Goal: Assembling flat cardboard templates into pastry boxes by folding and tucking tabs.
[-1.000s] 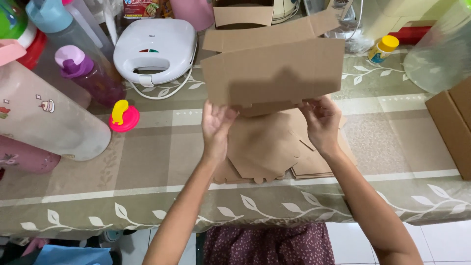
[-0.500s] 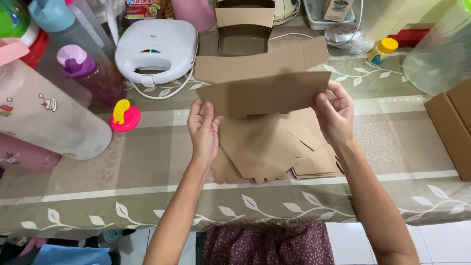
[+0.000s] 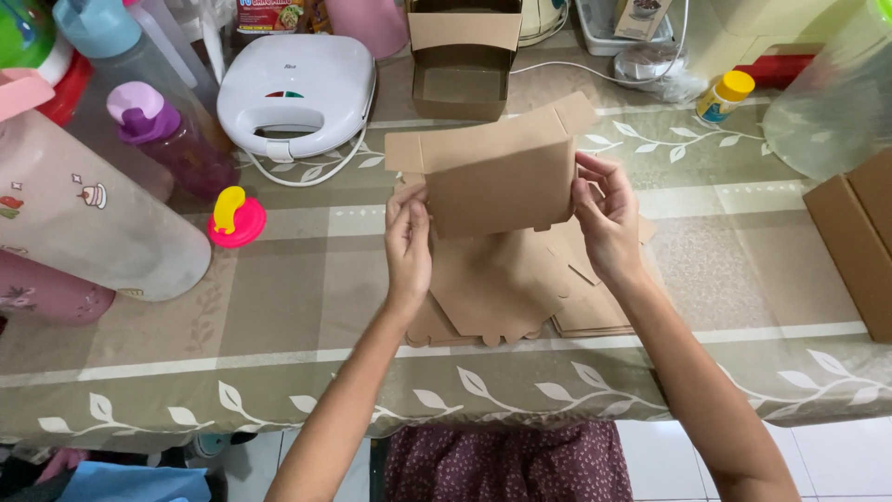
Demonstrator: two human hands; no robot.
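Folding narrower since the earlier frame: spreading wide as a flat brown sheet then, now closing into a shorter, thicker form and sitting lower between the hands, with an assembled cardboard box (image 3: 465, 56) coming into view behind it. Starting at the left, crowding the worktop (image 3: 279, 307) edge: a frosted plastic container (image 3: 88, 223) lying on its side, a purple-capped bottle (image 3: 163, 135), a pink and yellow lid (image 3: 235, 217), then a white sandwich maker (image 3: 297, 93). Pinching the left edge of the half-folded cardboard box blank (image 3: 497, 177) with the left hand (image 3: 409, 246), fingers upright and closing on the panel. Being held just above a stack of flat cardboard blanks (image 3: 520, 279), not touching it as far as can be told. Running its long axis left to right across the view, broad face tilting toward the camera, loose flaps pointing up and away toward the rear of the worktop. Grasping the right end with the right hand (image 3: 609, 218), thumb in front and fingers curling behind the side panel. Judging the step as mid-fold, squaring the sides before locking anything. Calling next, probably, for pressing the end flaps inward while keeping both corners steady. Ending at the right with a yellow-capped small bottle (image 3: 723, 98) and another brown carton (image 3: 859, 237) at the edge.
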